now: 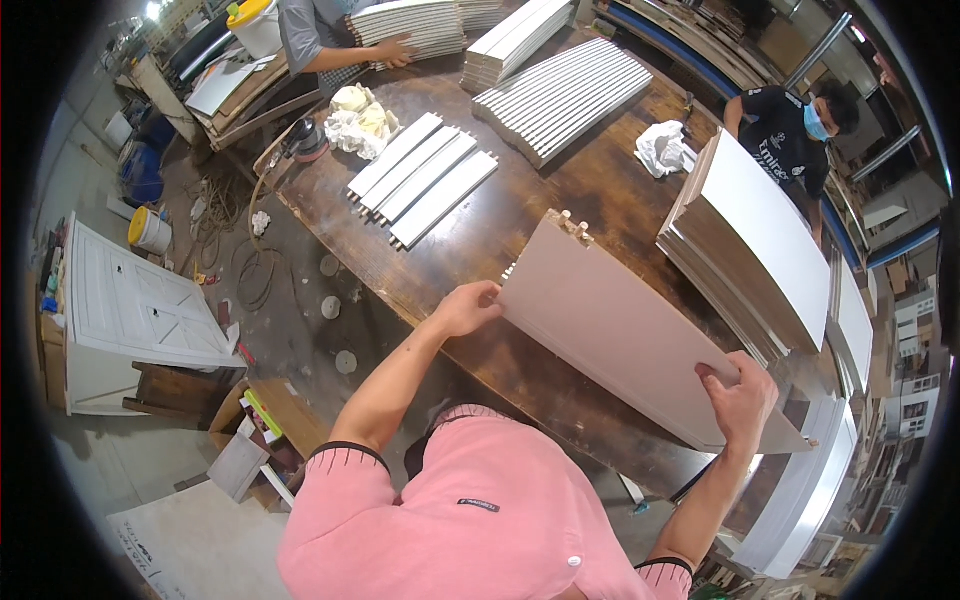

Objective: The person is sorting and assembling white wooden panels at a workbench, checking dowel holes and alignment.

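Observation:
A long pale panel [610,325] slants across the near part of the brown table [410,270], with small wooden pegs sticking out at its far end. My left hand [468,308] pinches its left long edge, close to the pegged end. Toward the other end, my right hand [740,395] grips the panel with the thumb on its upper face and the other fingers hidden beneath. Beyond the panel lie several narrow white slats [425,180] side by side, also with pegged ends.
White panels are stacked [745,215] on the right, near a masked person [790,130]. Grooved white strips [565,95] form piles at the back, where another person's hand [395,50] rests on one. Crumpled cloths [360,125] and a sander [305,140] sit at the left edge.

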`<action>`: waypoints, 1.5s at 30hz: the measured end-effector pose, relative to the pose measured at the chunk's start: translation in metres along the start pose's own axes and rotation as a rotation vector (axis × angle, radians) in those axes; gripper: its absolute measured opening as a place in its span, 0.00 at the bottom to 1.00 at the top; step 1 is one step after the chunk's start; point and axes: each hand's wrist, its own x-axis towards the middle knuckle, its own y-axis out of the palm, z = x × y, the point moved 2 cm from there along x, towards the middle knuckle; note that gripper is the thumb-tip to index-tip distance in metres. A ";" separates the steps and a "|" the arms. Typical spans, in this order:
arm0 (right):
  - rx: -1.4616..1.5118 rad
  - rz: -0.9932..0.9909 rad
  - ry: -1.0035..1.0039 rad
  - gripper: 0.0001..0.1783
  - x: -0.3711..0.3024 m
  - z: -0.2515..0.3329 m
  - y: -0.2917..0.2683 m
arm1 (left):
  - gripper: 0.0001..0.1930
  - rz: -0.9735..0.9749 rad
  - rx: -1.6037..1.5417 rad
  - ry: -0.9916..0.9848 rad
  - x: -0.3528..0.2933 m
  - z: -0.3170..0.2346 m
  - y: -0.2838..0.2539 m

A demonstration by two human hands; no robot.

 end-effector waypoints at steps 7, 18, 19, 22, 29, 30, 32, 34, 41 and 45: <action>0.019 -0.065 -0.040 0.16 -0.001 -0.003 0.002 | 0.24 -0.034 -0.090 0.036 -0.002 -0.063 -0.014; -0.008 -0.099 -0.076 0.19 -0.003 0.001 0.000 | 0.25 -0.020 -0.542 0.186 0.008 -0.124 -0.022; -0.003 -0.109 -0.082 0.19 -0.003 0.001 0.000 | 0.26 -0.027 -0.620 0.191 0.010 -0.123 -0.021; -0.008 -0.141 -0.100 0.20 -0.005 0.000 0.001 | 0.29 -0.070 -0.712 0.222 0.010 -0.122 -0.013; -0.027 -0.119 -0.126 0.23 -0.005 0.001 0.000 | 0.32 -0.200 -0.693 0.335 0.011 -0.119 -0.004; -0.028 -0.116 -0.126 0.23 -0.006 0.000 0.000 | 0.32 -0.199 -0.694 0.333 0.009 -0.121 -0.003; -0.024 -0.119 -0.107 0.22 -0.008 -0.001 0.001 | 0.33 -0.266 -0.660 0.355 0.002 -0.126 -0.004; -0.031 -0.116 -0.109 0.22 -0.010 0.002 0.001 | 0.33 -0.293 -0.668 0.351 0.002 -0.124 -0.001; -0.032 -0.068 -0.119 0.23 -0.007 0.005 0.001 | 0.32 -0.449 -0.803 0.375 -0.001 -0.126 0.007; -0.025 -0.112 -0.125 0.23 -0.014 0.004 0.002 | 0.33 -0.454 -0.652 0.338 -0.003 -0.117 0.004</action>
